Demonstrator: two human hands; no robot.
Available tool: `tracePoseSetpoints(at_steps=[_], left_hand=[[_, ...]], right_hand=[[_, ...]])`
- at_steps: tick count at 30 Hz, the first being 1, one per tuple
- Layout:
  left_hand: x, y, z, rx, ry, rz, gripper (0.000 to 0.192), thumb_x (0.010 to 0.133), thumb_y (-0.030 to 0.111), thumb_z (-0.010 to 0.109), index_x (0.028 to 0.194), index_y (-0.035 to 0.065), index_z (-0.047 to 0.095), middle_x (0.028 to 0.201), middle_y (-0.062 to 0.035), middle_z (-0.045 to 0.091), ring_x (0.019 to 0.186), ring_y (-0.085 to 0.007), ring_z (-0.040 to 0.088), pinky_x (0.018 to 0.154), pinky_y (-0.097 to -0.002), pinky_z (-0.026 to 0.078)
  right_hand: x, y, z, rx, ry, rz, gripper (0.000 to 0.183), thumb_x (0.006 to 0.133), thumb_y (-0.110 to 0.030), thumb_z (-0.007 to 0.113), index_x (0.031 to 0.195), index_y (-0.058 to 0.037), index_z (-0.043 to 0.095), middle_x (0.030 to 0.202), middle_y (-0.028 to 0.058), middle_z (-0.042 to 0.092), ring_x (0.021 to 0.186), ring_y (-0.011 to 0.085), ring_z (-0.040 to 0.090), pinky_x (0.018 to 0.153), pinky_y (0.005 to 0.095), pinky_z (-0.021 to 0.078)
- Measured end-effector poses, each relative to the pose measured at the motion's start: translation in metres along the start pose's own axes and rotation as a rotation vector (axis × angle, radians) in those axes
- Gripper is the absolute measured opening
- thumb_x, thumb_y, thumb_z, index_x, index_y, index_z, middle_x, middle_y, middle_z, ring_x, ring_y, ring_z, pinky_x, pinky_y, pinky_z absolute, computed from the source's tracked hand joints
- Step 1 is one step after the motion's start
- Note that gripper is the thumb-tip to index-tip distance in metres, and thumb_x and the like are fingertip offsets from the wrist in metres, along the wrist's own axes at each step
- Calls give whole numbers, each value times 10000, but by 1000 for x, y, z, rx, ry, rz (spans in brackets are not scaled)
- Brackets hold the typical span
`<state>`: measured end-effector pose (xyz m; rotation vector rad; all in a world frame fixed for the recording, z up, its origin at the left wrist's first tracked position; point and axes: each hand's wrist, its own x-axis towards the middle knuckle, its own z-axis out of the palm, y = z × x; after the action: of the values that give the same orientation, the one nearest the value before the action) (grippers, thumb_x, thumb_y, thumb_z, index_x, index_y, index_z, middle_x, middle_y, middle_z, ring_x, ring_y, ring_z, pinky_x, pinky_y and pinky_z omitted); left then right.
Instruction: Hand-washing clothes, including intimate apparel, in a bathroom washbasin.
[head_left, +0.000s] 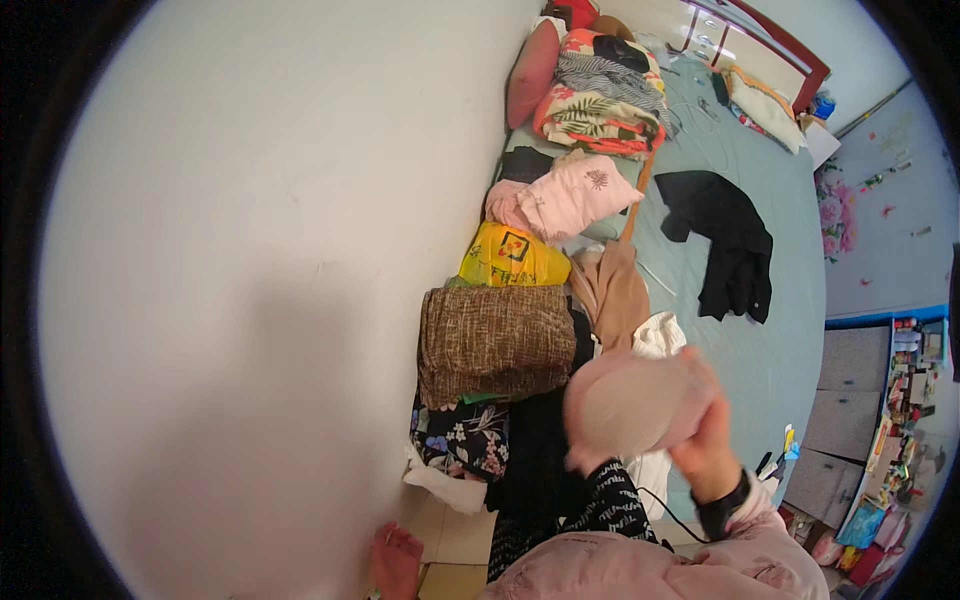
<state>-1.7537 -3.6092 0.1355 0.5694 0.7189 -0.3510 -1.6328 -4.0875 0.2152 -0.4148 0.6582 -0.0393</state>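
My right hand (705, 442) grips a pink and beige garment (637, 405) at its right side, raised above the bed edge and blurred by motion. The garment is bunched, with a rounded beige panel facing up. My left hand (397, 559) hangs low beside the wall, holding nothing, its fingers loosely bent. Near the garment lie a white ribbed cloth (660, 335), a tan garment (619, 292) and a folded brown woven cloth (495, 341). A black cloth (536, 450) and a dark floral fabric (465, 442) lie closer to me.
On the blue-green bedsheet (780, 375) lies a black garment (727, 232). A yellow plastic bag (514, 255), a pink pillow-like bundle (581, 196) and a folded floral quilt (600, 112) line the wall side (300, 225). A grey drawer cabinet (847, 397) and crowded shelves (892, 442) stand right.
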Motion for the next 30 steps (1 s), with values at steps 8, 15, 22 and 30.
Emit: tracePoseSetpoints(at_steps=[8,15,22,30], left_hand=[[25,-78,137,551,-460,-72,559,961,251,541,1436,74,307,1350,-114,483,1276,-264,448,1060,-421,363],[24,-108,139,623,-441,-68,616,950,239,551,1467,79,257,1401,-115,435,1316,-273,408,1088,-434,332],[46,-110,129,497,-260,-154,689,928,213,560,1498,84,195,1462,-115,366,1361,-299,354,1130,-447,278],[29,-76,54,2,-78,-215,646,917,179,560,1475,89,247,1461,-126,371,1346,-298,366,1105,-466,309]], right_hand=[[-24,126,-4,20,-266,621,175,996,-217,498,1084,-71,537,960,-12,573,852,83,563,757,261,489],[1,128,-29,-296,-195,500,165,1016,-241,468,1066,-106,549,929,-21,584,822,64,554,728,226,480],[-1,135,-47,-416,-258,517,250,986,-181,531,1215,-84,545,1009,-23,604,911,57,585,754,212,501],[203,25,-88,-630,-351,269,242,930,-286,607,1081,-98,583,996,52,633,990,178,612,876,377,516]])
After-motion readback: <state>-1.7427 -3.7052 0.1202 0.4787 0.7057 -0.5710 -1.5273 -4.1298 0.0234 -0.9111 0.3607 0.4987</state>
